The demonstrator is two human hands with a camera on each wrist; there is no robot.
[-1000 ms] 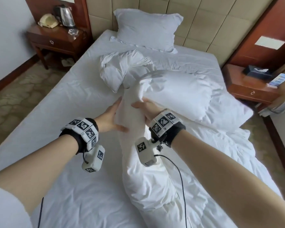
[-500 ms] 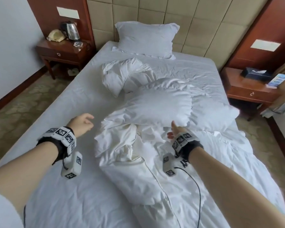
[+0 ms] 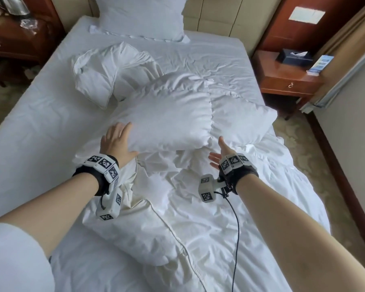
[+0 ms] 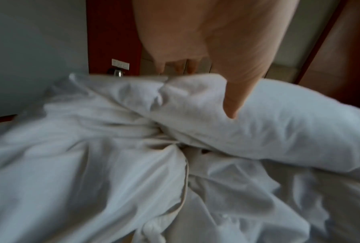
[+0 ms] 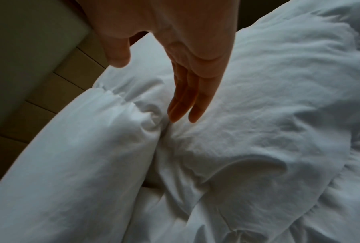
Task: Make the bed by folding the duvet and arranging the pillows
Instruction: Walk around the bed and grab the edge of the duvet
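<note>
The white duvet (image 3: 169,116) lies crumpled over the middle and right of the bed, with a puffed fold on top. My left hand (image 3: 117,141) rests flat on that fold's left edge; in the left wrist view its thumb (image 4: 235,102) presses into the duvet (image 4: 278,125). My right hand (image 3: 218,153) hovers with spread fingers at the fold's near right side, and the right wrist view shows its straight fingers (image 5: 185,102) just above the duvet (image 5: 258,131). One pillow (image 3: 141,15) stands against the headboard. A second, crumpled pillow (image 3: 101,76) lies behind the duvet.
Bare white sheet (image 3: 40,123) covers the bed's left half. A dark nightstand (image 3: 13,43) stands at the far left. A wooden nightstand (image 3: 287,81) with a tissue box (image 3: 294,57) is at the right. A cable (image 3: 236,228) hangs from my right wrist.
A second ago both hands gripped a raised ridge of duvet. They let it drop. The left hand has now come onto the puffed fold and the right has reached toward it.
</note>
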